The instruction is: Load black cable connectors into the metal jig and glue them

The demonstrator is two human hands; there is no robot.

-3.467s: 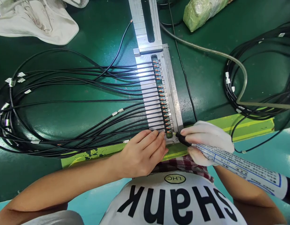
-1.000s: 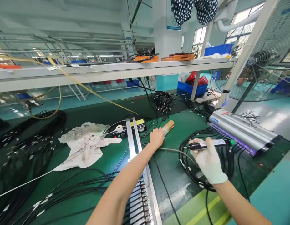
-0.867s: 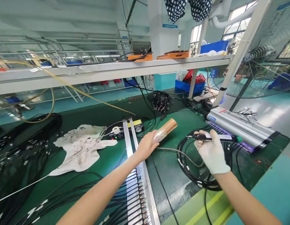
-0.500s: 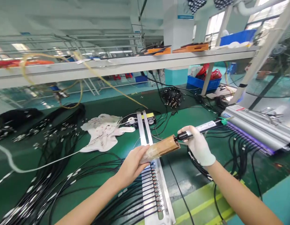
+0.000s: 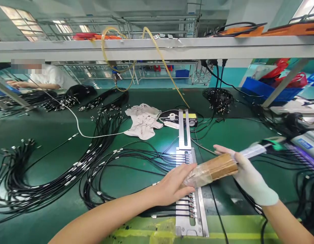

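My bare left hand [image 5: 172,186] is closed around the taped end of a brown cardboard tube [image 5: 224,166], held tilted above a metal fixture [image 5: 181,211]. The tube's near part is wrapped in clear tape. At its open end is my right hand [image 5: 253,181], in a white glove, wrapped about a pen-shaped power tool [image 5: 253,150] with a white body and a green-tied cable end. The tool's front is hidden by the hand and tube. Several black cables [image 5: 146,157] lie with their ends in a row along the fixture, partly covered by my left hand.
A stained white cloth [image 5: 143,120] and a black box with a gauge [image 5: 193,120] lie behind. Bundles of black cables [image 5: 88,162] spread leftward. A silver device [image 5: 308,144] stands at right. A shelf beam [image 5: 146,51] crosses above; a co-worker [image 5: 50,76] sits far left.
The view has turned left, so the bench appears further right. The tool has gone deeper into the tube's open end, and my right hand now meets the tube.
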